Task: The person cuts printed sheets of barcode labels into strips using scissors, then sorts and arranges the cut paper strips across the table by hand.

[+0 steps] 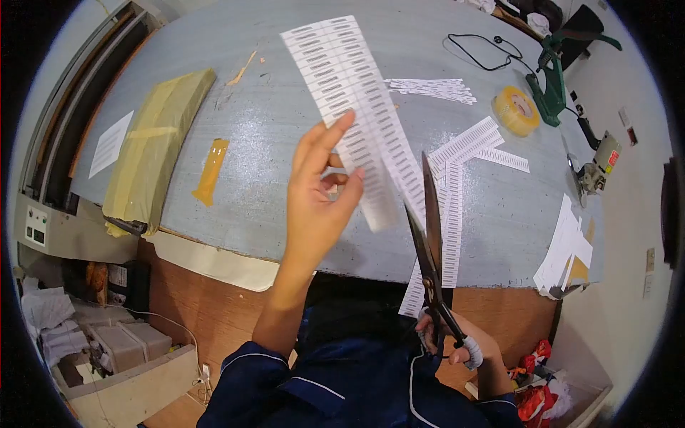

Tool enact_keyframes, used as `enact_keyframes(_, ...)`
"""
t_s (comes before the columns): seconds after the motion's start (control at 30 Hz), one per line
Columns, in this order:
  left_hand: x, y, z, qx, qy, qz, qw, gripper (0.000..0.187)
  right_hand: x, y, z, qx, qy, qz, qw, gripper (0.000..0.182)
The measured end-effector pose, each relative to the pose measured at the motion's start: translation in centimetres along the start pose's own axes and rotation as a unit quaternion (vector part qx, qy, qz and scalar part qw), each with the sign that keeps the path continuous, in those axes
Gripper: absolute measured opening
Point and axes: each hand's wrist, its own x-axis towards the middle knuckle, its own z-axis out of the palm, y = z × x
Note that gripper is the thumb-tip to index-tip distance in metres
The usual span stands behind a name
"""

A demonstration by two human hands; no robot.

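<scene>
My left hand (319,196) is raised over the grey table (235,185) and pinches a long white sheet of barcode labels (349,93) near its lower end. The sheet slants up and away to the left. My right hand (457,346) sits low near the table's front edge, its fingers through the handles of large dark scissors (430,235). The blades point up and are slightly parted at the sheet's lower right edge. A cut strip of labels (449,228) hangs down beside the blades.
Cut label strips (474,143) lie on the table to the right, more strips (432,88) farther back. A tape roll (516,109), a green tool (549,78), a black cable (485,53), a paper stack (564,253) and a taped brown parcel (153,150) are around.
</scene>
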Motion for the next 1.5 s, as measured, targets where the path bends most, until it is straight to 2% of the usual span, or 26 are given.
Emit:
enact_keyframes(0.03, 0.1, 0.0, -0.4, 0.0, 0.001, 0.002, 1.0, 0.061, -0.1, 0.0, -0.2, -0.014, -0.015, 0.015, 1.0, 0.082)
enact_keyframes(0.1, 0.1, 0.0, -1.1, 0.12, -0.003, 0.041, 0.992, 0.06, -0.3, -0.1, -0.3, -0.045, -0.009, 0.018, 0.999, 0.081)
enact_keyframes(0.23, -0.7, 0.3, -0.6, 0.081, -0.041, 0.019, 0.996, 0.058, -0.6, -0.6, -0.4, -0.072, -0.018, 0.061, 0.995, 0.081)
enact_keyframes(0.3, -0.8, 0.4, -0.4, 0.166, -0.057, 0.065, 0.982, 0.055, -0.5, -0.4, -0.7, -0.092, -0.031, 0.068, 0.993, 0.081)
enact_keyframes(0.33, -0.8, 0.6, -0.5, 0.165, -0.058, 0.066, 0.982, 0.055, -0.5, -0.4, -0.8, -0.112, -0.044, 0.076, 0.99, 0.081)
enact_keyframes(0.53, -1.5, 1.6, -0.7, 0.188, -0.104, 0.064, 0.975, 0.053, 0.0, -1.0, -0.1, -0.058, -0.022, 0.047, 0.997, 0.079)
enact_keyframes(0.63, -1.6, 2.0, -0.6, 0.174, -0.101, 0.069, 0.977, 0.056, 0.6, -1.5, 0.1, -0.079, -0.011, 0.034, 0.996, 0.079)
enact_keyframes(0.7, -1.7, 2.2, -0.6, 0.049, -0.127, -0.06, 0.989, 0.061, 1.1, -1.7, 0.1, -0.096, -0.006, 0.023, 0.995, 0.081)
enact_keyframes(0.73, -1.8, 2.0, -0.6, 0.049, -0.126, -0.06, 0.989, 0.061, 1.3, -1.7, 0.2, -0.113, -0.001, 0.013, 0.993, 0.083)
enact_keyframes(0.8, -1.9, 1.4, -0.4, -0.053, -0.145, -0.084, 0.984, 0.066, 1.7, -1.3, 0.3, -0.116, 0.011, -0.002, 0.993, 0.085)
enact_keyframes(0.97, -2.4, 1.9, 0.5, -0.068, -0.131, -0.067, 0.987, 0.071, 2.8, -0.2, 0.3, -0.1, 0.014, -0.031, 0.994, 0.089)
enact_keyframes(1.03, -2.7, 1.9, 0.6, -0.063, -0.135, -0.071, 0.986, 0.072, 3.1, -0.4, 0.6, -0.045, 0.033, -0.041, 0.998, 0.091)
enact_keyframes(1.17, -2.8, 1.7, 0.7, -0.041, -0.148, -0.054, 0.987, 0.075, 3.2, -1.2, 0.7, -0.062, 0.056, -0.049, 0.995, 0.091)
enact_keyframes(1.23, -2.7, 1.6, 0.6, -0.049, -0.145, -0.044, 0.987, 0.075, 3.2, -1.5, 0.5, -0.114, 0.05, -0.05, 0.991, 0.089)
enact_keyframes(1.5, -2.5, 1.6, 0.6, -0.035, -0.152, 0.0, 0.988, 0.077, 3.2, -1.6, 0.6, -0.091, 0.068, -0.074, 0.991, 0.087)
